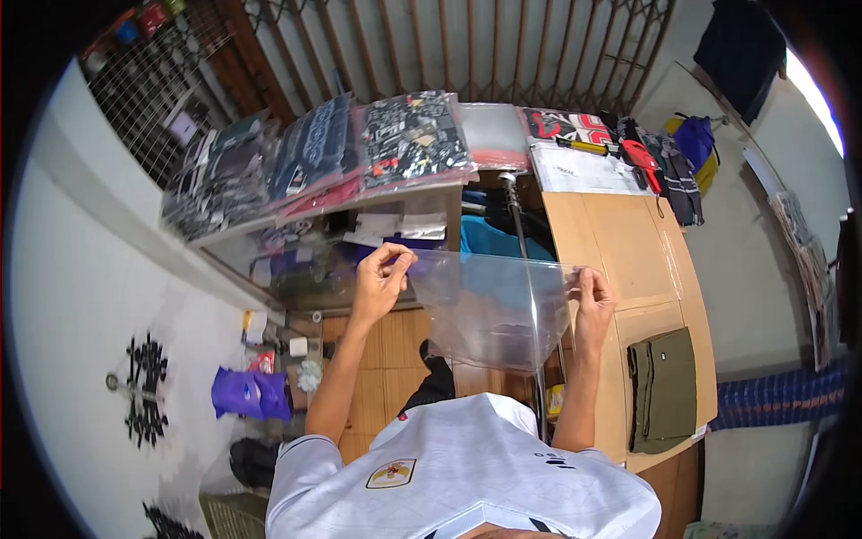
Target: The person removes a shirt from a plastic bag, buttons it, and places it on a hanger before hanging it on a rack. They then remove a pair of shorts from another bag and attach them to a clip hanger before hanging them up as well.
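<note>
Clear plastic sheet (489, 310), lower edge indistinct

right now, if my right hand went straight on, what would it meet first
Your right hand, pinching the clear plastic, would likely cross over the cardboard and meet the white packet first; its height is unclear, so it might brush the cardboard sooner.

The left hand (382, 280) hides one upper corner of the clear plastic (489, 305).

Clear plastic (489, 310) in pinched fingers (396, 254)
</note>
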A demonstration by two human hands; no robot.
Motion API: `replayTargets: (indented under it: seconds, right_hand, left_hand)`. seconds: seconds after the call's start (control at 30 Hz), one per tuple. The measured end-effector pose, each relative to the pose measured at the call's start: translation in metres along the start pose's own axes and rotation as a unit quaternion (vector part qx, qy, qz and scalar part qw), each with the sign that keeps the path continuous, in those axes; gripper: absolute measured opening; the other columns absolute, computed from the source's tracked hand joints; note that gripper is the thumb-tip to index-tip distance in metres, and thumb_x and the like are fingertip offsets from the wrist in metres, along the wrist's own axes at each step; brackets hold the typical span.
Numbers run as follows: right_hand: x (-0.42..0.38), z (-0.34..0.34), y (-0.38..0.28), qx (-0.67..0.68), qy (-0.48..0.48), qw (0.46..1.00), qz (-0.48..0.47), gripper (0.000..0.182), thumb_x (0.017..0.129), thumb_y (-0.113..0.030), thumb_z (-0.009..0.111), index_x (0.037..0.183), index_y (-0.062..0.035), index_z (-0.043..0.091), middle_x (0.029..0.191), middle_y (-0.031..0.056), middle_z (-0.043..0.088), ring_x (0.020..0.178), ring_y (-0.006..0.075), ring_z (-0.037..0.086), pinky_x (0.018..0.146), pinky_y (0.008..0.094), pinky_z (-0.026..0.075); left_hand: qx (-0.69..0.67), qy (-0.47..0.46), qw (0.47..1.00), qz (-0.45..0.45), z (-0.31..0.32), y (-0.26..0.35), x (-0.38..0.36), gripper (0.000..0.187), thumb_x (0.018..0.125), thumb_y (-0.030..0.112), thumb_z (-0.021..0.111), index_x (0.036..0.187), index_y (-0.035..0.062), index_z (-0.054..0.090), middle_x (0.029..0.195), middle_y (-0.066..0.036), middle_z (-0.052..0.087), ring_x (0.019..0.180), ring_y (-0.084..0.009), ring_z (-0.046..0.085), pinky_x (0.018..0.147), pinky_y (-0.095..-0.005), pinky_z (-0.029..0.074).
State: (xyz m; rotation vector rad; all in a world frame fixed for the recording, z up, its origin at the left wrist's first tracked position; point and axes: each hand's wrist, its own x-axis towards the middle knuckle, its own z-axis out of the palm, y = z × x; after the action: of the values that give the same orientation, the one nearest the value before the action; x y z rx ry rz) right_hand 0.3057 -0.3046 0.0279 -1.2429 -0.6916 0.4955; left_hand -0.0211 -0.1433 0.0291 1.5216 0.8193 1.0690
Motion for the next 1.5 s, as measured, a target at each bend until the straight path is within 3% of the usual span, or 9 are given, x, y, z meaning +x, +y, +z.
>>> replayTargets:
  seconds: [0.13,0.3,0.57,0.73,1.03,1.1,1.27,1.33,1.5]
  right_hand:
    - [0.045,0.015,-0.012,-0.034,0.061,0.996,-0.062,0.024,0.105,-0.02,0.065,0.103,0.0014,0.074,0.082,0.0061,0.073,0.071,0.0099,0.065,0.061,0.0236,0.05]
    - [0.099,0.033,-0.012,-0.082,0.118,0.982,-0.126,0.024,0.107,-0.022,0.062,0.104,-0.0005,0.074,0.082,0.0047,0.071,0.07,0.0098,0.065,0.058,0.0232,0.049]
    - [0.187,0.057,0.01,-0.123,0.187,0.964,-0.14,0.026,0.106,-0.022,0.063,0.107,0.0011,0.074,0.082,0.0037,0.071,0.069,0.0081,0.064,0.057,0.0216,0.046]
    - [0.276,0.06,0.044,-0.119,0.188,0.966,-0.133,0.026,0.106,-0.024,0.064,0.107,0.0002,0.074,0.079,0.0018,0.068,0.068,0.0069,0.062,0.056,0.0214,0.044]
    - [0.503,0.107,0.129,-0.129,0.126,0.971,-0.158,0.026,0.103,-0.025,0.069,0.107,0.0006,0.075,0.075,-0.0008,0.065,0.066,0.0056,0.056,0.059,0.022,0.043]
    - [0.548,0.128,0.145,-0.142,0.145,0.963,-0.176,0.03,0.102,-0.023,0.07,0.117,0.0034,0.072,0.093,0.0041,0.072,0.079,0.0083,0.061,0.069,0.0242,0.049]
    - [0.545,0.225,0.137,-0.212,0.142,0.946,-0.198,0.05,0.095,-0.018,0.071,0.138,0.006,0.058,0.135,0.0235,0.062,0.127,0.0351,0.058,0.111,0.0423,0.042]
    - [0.525,0.25,0.172,-0.288,0.037,0.923,-0.255,0.052,0.093,-0.013,0.07,0.14,0.0042,0.056,0.138,0.0255,0.06,0.129,0.0407,0.055,0.113,0.0456,0.04]
    - [0.471,0.298,0.258,-0.48,-0.154,0.86,-0.079,0.091,0.084,-0.039,0.081,0.159,-0.0113,0.037,0.165,0.0285,0.024,0.149,0.0566,0.02,0.11,0.0802,0.019]
  left_hand:
    - [-0.032,-0.094,0.995,-0.009,0.012,-0.007,0.086,0.017,0.106,0.017,0.063,0.111,0.0006,0.063,0.103,-0.011,0.072,0.068,-0.0105,0.07,0.052,-0.0204,0.052]
    - [-0.09,-0.19,0.978,0.014,0.028,-0.023,0.19,0.019,0.109,0.018,0.056,0.114,-0.0006,0.059,0.107,-0.013,0.07,0.087,-0.0203,0.076,0.067,-0.0265,0.062]
    - [-0.119,-0.254,0.959,0.029,0.065,-0.051,0.323,0.021,0.11,0.021,0.053,0.114,0.0,0.056,0.113,-0.012,0.07,0.101,-0.0234,0.075,0.084,-0.0307,0.062]
    - [-0.1,-0.262,0.96,0.003,0.081,-0.053,0.399,0.024,0.111,0.023,0.052,0.114,0.0001,0.055,0.114,-0.016,0.07,0.089,-0.0239,0.077,0.071,-0.0288,0.062]
    - [-0.066,-0.167,0.983,-0.042,0.101,-0.09,0.582,0.024,0.112,0.025,0.049,0.114,0.0012,0.053,0.115,-0.019,0.07,0.094,-0.0287,0.077,0.074,-0.0324,0.063]
    - [-0.088,-0.114,0.986,-0.081,0.1,-0.103,0.62,0.024,0.111,0.024,0.049,0.113,-0.0002,0.053,0.115,-0.019,0.07,0.094,-0.0295,0.077,0.074,-0.0329,0.063]
    - [-0.072,-0.039,0.981,-0.176,0.094,-0.148,0.698,0.026,0.111,0.019,0.044,0.12,-0.0043,0.052,0.133,-0.025,0.061,0.112,-0.0356,0.071,0.09,-0.0374,0.062]
    - [-0.068,-0.028,0.974,-0.215,0.094,-0.167,0.722,0.028,0.111,0.017,0.043,0.124,-0.0069,0.05,0.136,-0.027,0.059,0.116,-0.0375,0.069,0.094,-0.0392,0.061]
    - [-0.031,-0.025,0.96,-0.278,0.088,-0.222,0.772,0.035,0.109,0.013,0.042,0.133,-0.0113,0.045,0.139,-0.029,0.058,0.114,-0.037,0.069,0.096,-0.0408,0.061]
